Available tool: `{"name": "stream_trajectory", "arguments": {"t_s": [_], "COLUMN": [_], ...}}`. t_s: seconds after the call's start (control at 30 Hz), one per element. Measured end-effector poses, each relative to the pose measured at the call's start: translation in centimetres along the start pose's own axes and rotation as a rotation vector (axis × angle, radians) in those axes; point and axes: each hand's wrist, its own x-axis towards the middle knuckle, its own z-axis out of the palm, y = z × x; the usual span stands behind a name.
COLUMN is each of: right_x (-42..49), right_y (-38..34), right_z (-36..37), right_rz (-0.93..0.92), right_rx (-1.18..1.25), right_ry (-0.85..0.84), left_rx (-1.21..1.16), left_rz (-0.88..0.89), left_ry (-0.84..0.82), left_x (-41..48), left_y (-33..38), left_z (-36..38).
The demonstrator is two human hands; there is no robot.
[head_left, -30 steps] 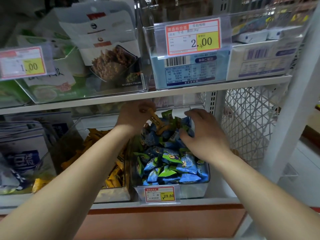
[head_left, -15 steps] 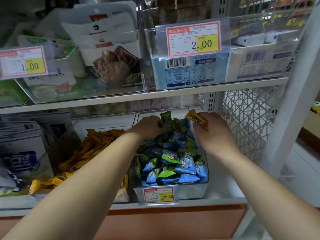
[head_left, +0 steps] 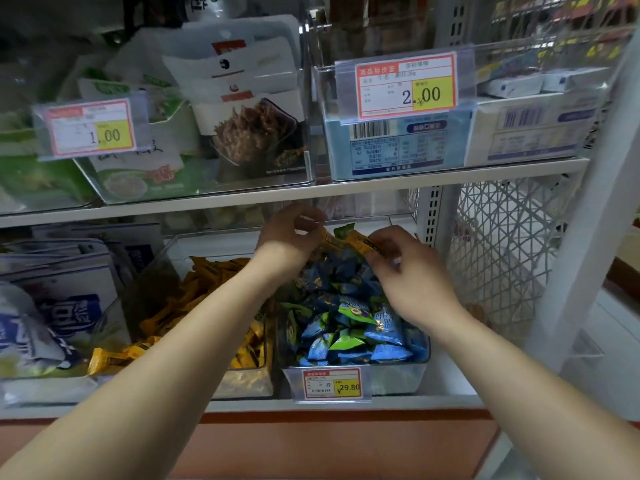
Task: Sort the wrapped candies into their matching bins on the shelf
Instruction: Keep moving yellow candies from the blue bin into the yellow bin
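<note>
- Left hand (head_left: 291, 237) and right hand (head_left: 412, 275) raised over the back of the right bin (head_left: 398, 377), both grasping: fingertips curled and pinched on a yellow candy (head_left: 363, 242) stretched between them, just above the heap.
- Glossy, crinkled foil on that wrapper, long and flat, with dark print along it; left end buried under curled fingers, so hard to tell whether one piece or two.
- Right bin of clear hard plastic with straight walls, heaped with puffy, pillow-shaped blue and green candies (head_left: 346, 327), shiny and creased.
- Left bin (head_left: 145, 271) of the same clear plastic, filled with slim yellow candies (head_left: 207, 296), partly hidden behind the left forearm.
- Paper price tag (head_left: 332, 383) in a clear holder on the right bin's front: "29.80" legible, smaller print too blurred to read.
- Flat white shelf (head_left: 433, 400) underneath; white wire mesh (head_left: 502, 258) at the right side.
- Higher up, cardboard boxes (head_left: 398, 147) and soft pouches (head_left: 249, 126) in more clear bins, tops cut off by the frame edge.
</note>
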Motion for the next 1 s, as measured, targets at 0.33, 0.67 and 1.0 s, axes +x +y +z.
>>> {"name": "stream_trajectory", "arguments": {"t_s": [0.33,0.67,1.0], "right_x": [-1.9,0.0,4.9], "right_y": [-7.1,-6.1,-2.4], "right_z": [5.6,6.7,5.2], "right_rz": [-0.122,-0.068,-0.175], "right_rx": [0.311,-0.002,-0.444], "right_ry": [-0.163,-0.198,-0.402], "left_rx": [-0.755,-0.082,0.292], "left_rz": [-0.331,-0.301,-0.013], "left_ry": [-0.026,0.301,0.058], "left_x": [-8.7,-8.0,-7.7], "left_y": [-0.9,-9.3,-6.4], "left_z": [-6.6,-12.4,-6.9]}}
